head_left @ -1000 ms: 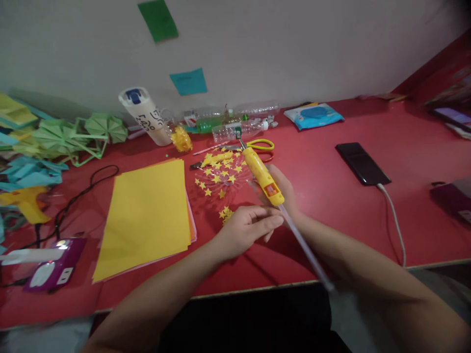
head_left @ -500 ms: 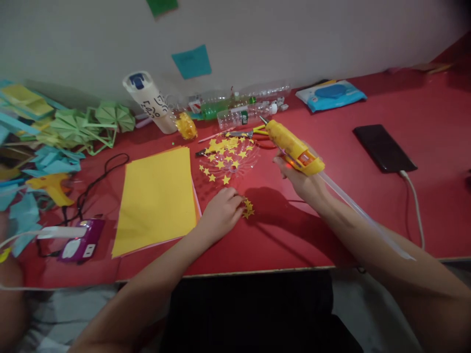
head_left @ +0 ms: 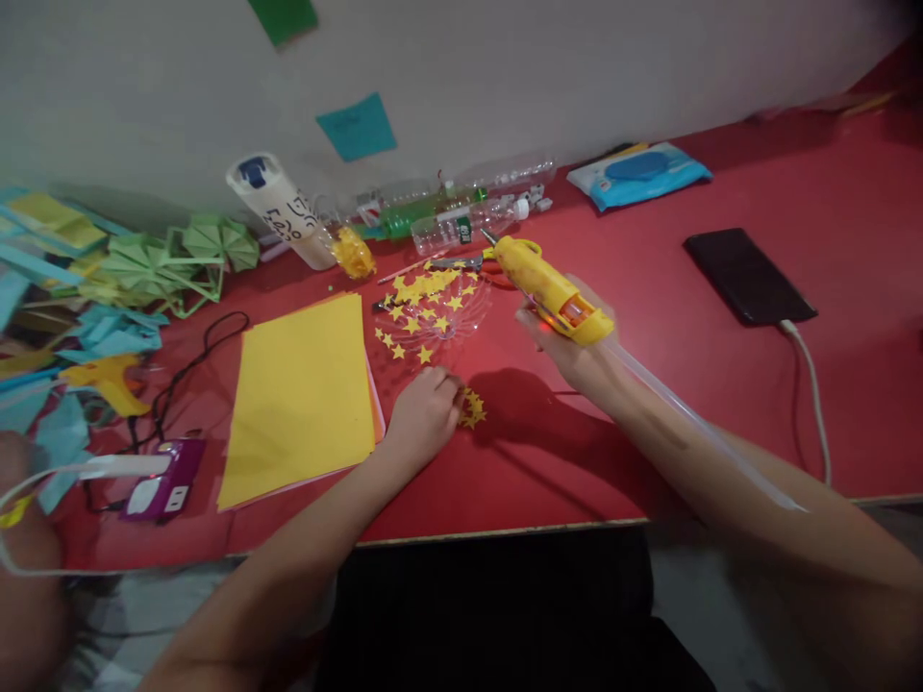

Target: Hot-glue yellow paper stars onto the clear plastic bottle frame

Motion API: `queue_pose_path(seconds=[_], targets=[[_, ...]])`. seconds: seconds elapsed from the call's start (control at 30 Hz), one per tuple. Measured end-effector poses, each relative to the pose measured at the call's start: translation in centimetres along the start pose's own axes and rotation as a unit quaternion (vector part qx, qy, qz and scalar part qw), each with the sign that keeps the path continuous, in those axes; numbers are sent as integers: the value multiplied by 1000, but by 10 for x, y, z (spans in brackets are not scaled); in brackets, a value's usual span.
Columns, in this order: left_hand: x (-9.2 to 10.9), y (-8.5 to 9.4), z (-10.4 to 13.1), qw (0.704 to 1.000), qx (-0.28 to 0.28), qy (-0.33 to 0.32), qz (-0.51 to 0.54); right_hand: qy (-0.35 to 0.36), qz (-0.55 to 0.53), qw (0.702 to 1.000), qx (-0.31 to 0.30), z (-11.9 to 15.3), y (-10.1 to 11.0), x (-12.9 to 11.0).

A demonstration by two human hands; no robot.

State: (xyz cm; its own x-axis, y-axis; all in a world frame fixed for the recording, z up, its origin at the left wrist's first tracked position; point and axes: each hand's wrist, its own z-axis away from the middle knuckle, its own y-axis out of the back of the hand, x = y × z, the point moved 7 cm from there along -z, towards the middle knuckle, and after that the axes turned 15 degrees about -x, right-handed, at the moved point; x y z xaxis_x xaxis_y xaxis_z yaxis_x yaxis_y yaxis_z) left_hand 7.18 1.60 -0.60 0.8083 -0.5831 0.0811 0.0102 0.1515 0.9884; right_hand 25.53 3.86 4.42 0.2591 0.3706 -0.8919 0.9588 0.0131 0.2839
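My right hand [head_left: 577, 351] is wrapped round a yellow glue gun [head_left: 552, 288], held above the table with its nozzle pointing away and to the left. A red light glows on its side, and a long clear glue stick [head_left: 707, 423] sticks out of its back. My left hand [head_left: 427, 411] rests on the table, fingers closed at the left edge of a small ring of yellow paper stars [head_left: 473, 408]. The fingertips are partly hidden. Just beyond that hand, loose yellow stars [head_left: 442, 325] lie in and around a clear plastic piece cut into strips [head_left: 472, 322].
Yellow paper sheets [head_left: 299, 404] lie left, near a purple power adapter [head_left: 164, 481] and another glue gun [head_left: 108, 382]. Scissors [head_left: 461, 262], plastic bottles [head_left: 439, 229] and a wipes pack [head_left: 638, 175] are at the back. A charging phone [head_left: 748, 276] lies right. Another person's arm [head_left: 25, 538] shows at far left.
The view has shifted a little, so most things appear slightly further left. Both hands keep their holds, with the glue gun still raised and the star ring on the table.
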Motion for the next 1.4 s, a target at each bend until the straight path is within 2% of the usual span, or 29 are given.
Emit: queue_pose_path(seconds=[0.1, 0.37, 0.5, 0.6, 0.67, 0.73, 0.8, 0.87, 1.07, 1.33, 1.4], targets=[[-5, -1, -2, 999, -2, 33, 21, 1, -4, 1000, -4, 0, -2, 4], [-4, -2, -5, 999, 14, 28, 29, 12, 3, 1000, -6, 2, -4, 8], [3, 7, 0, 993, 26, 10, 116, 24, 33, 999, -15, 3, -4, 2], [11, 22, 4, 957, 53, -15, 284, 65, 82, 994, -21, 5, -6, -14], [10, 31, 3, 907, 69, 2, 415, 103, 98, 989, -47, 7, -11, -26], [8, 35, -2, 842, 82, 27, 532, 129, 97, 984, -76, 9, -16, -35], [8, 38, -8, 790, 94, 30, 605, 136, 90, 982, -91, 10, -19, -38], [7, 39, -12, 757, 106, 33, 644, 134, 80, 982, -104, 11, -22, -38], [7, 33, -5, 735, 130, 43, 664, 125, 59, 979, -152, 13, -36, -29], [7, 28, -2, 729, 87, 48, 678, 113, 60, 981, -143, 16, -39, -27], [6, 26, -1, 738, 83, 53, 667, 94, 54, 982, -155, 15, -41, -24]])
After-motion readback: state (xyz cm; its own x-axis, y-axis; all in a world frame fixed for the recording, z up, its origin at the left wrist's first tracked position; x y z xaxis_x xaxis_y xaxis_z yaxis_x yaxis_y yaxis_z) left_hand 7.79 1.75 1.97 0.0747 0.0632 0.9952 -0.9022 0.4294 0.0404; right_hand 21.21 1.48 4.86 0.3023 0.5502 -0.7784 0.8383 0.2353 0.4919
